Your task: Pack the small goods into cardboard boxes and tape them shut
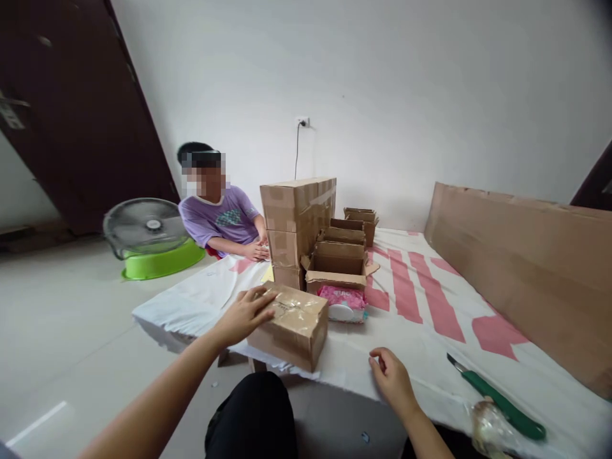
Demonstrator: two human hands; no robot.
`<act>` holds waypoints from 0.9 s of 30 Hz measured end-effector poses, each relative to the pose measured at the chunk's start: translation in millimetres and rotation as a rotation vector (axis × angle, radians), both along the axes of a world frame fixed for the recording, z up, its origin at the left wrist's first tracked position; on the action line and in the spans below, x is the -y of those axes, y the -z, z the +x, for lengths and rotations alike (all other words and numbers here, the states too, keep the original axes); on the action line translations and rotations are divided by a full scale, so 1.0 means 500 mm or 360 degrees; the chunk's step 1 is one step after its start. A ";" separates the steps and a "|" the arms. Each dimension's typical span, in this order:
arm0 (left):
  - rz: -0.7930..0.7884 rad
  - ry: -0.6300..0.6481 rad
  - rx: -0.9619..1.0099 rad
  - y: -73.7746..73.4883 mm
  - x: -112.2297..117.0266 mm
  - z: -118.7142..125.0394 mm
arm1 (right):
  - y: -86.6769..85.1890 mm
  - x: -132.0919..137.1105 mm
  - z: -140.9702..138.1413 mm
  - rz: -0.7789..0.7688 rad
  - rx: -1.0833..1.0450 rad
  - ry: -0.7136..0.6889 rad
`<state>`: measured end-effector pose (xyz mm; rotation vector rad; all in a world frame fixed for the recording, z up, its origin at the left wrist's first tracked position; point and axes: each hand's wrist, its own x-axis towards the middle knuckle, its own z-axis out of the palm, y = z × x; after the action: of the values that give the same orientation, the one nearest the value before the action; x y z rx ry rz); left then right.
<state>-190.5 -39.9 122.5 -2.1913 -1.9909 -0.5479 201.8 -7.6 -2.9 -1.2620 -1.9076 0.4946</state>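
Note:
A taped cardboard box point(292, 325) sits at the table's near edge, its lid seam covered with shiny clear tape. My left hand point(252, 311) lies on its top at the left end, fingers spread and not wrapped round it. To the right of the box, my right hand point(389, 375) rests over the table edge with its fingers curled in; nothing shows in it. A green-handled knife point(507, 405) with its blade out lies further right. Beside its handle is what looks like a roll of clear tape point(492, 424), partly cut off by the frame.
Behind the box stand stacked closed boxes point(289, 217) and a row of open boxes point(337, 262). A pink wipes pack point(343, 302) lies before them. A large cardboard sheet point(521, 268) stands at right. Another person point(224, 213) sits at the far left, beside a fan point(148, 224).

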 end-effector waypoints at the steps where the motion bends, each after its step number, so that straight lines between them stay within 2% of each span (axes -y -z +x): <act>1: 0.0018 0.0044 -0.0011 0.002 0.014 0.031 | -0.001 0.000 0.000 0.0000 -0.0040 0.0001; 5: 0.0083 0.0219 -0.0061 0.006 0.064 0.161 | -0.001 -0.002 -0.001 -0.0022 -0.0350 0.0045; 9: 0.0129 0.0292 -0.0119 0.013 0.079 0.280 | -0.016 -0.017 0.032 -0.0126 -0.0677 0.0231; 12: 0.0186 0.0155 -0.0154 0.020 0.073 0.356 | -0.048 -0.036 0.116 -0.0159 -0.0602 0.0354; 15: 0.0282 0.0040 -0.0166 0.027 0.064 0.417 | -0.084 -0.044 0.244 -0.0129 -0.0455 0.0508; 18: 0.0343 -0.0003 -0.0133 0.029 0.055 0.457 | -0.099 -0.026 0.367 -0.0174 -0.0272 0.0699; 20: 0.0348 -0.0028 -0.0099 0.030 0.050 0.473 | -0.091 -0.006 0.426 -0.0244 -0.0163 0.0765; 23: 0.0361 -0.0043 -0.0032 0.033 0.047 0.482 | -0.062 0.021 0.477 -0.0355 0.0003 0.0743; 27: 0.0442 0.0066 0.0163 0.037 0.049 0.464 | -0.037 0.026 0.508 -0.0450 0.0295 0.0685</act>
<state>41.6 -64.6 103.8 -2.0757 -1.7915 -0.8994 455.7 -20.4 15.8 -1.9044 -1.6781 0.4395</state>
